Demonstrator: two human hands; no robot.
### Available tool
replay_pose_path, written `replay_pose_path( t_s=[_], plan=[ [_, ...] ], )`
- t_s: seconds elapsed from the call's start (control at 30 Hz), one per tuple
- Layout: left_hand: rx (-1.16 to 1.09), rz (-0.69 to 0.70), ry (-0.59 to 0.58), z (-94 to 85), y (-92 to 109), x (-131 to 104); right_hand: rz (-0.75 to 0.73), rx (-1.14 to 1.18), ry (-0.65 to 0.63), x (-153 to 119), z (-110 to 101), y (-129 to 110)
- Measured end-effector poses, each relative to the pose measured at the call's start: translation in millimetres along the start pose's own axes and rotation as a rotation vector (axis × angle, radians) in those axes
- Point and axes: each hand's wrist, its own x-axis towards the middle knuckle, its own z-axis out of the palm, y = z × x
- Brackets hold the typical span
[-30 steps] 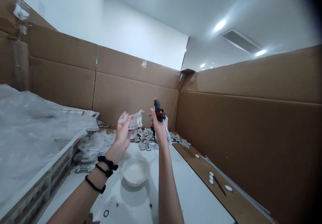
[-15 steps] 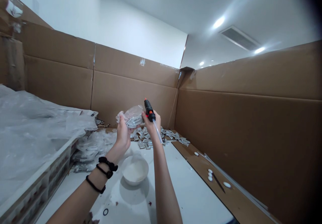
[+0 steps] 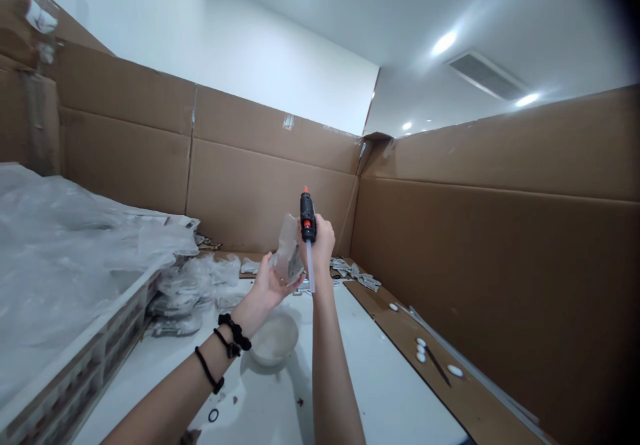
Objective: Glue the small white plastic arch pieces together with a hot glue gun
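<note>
The right hand (image 3: pixel 324 240) grips a hot-glue gun (image 3: pixel 307 215); the left hand (image 3: pixel 271 288) holds a clear plastic bag (image 3: pixel 287 250) beside it. A white bowl (image 3: pixel 275 342) stands on the worktop (image 3: pixel 380 378).

Glue gun (image 3: pixel 308 213) black, tip (image 3: pixel 306 190) orange; glue stick (image 3: pixel 311 265) milky; bag (image 3: pixel 287 245) whitish; wristbands (image 3: pixel 241 339) black; cardboard (image 3: pixel 475 258) brown.

No readable text, no legible labels, brands, numbers or signs
</note>
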Motion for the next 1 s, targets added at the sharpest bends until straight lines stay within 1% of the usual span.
replay_pose_path(
  t_s=[0.1, 0.2, 0.27, 0.33, 0.4, 0.47, 0.5, 0.53, 0.63, 0.67, 0.7, 0.77, 0.83, 0.9, 1.0],
  plan=[
    [0.026, -0.073, 0.046, 0.9, -6.0, 0.2, 0.050, 0.017, -0.078, -2.9, -3.7, -3.6],
    [0.067, -0.132, 0.048, -0.8, -13.9, 3.9, 0.081, 0.023, -0.054, -4.6, -4.0, -4.2],
    [0.066, -0.137, 0.062, -3.8, -18.8, 7.6, 0.077, 0.050, 0.018, -3.9, -3.5, -2.3],
    [0.055, -0.102, 0.078, -7.5, -20.7, 11.0, 0.076, 0.089, 0.133, -2.1, -4.6, -0.3],
    [0.044, -0.040, 0.079, -10.7, -17.1, 13.2, 0.092, 0.121, 0.257, -0.1, -8.4, 0.2],
    [0.030, 0.042, 0.060, -12.6, -7.4, 14.1, 0.122, 0.151, 0.354, 1.3, -14.9, -1.7],
    [0.055, 0.095, 0.020, -13.0, -0.5, 14.0, 0.135, 0.167, 0.392, 1.5, -18.8, -3.4],
    [0.115, 0.143, -0.048, -13.0, 7.3, 13.3, 0.142, 0.181, 0.428, 1.5, -22.9, -5.4],
    [0.435, 0.249, -0.330, -10.6, 32.0, 5.9, 0.128, 0.216, 0.525, 0.7, -35.5, -10.7],
    [0.551, 0.280, -0.400, -9.2, 39.3, 1.6, 0.111, 0.227, 0.550, 0.5, -39.3, -11.5],
    [0.653, 0.314, -0.435, -7.3, 45.4, -3.5, 0.098, 0.234, 0.568, 0.4, -42.6, -11.3],
    [0.881, 0.404, -0.467, -2.9, 54.3, -14.3, 0.081, 0.255, 0.609, 0.9, -46.7, -8.5],
    [1.082, 0.447, -0.493, 1.7, 59.1, -23.4, 0.110, 0.337, 0.591, 1.9, -47.4, -3.8],
    [1.146, 0.455, -0.539, 5.7, 61.6, -29.5, 0.177, 0.428, 0.566, 2.6, -45.7, 0.4],
    [1.118, 0.513, -0.575, 9.2, 65.0, -33.4, 0.260, 0.539, 0.492, 2.4, -42.1, 1.5]
  ],
)
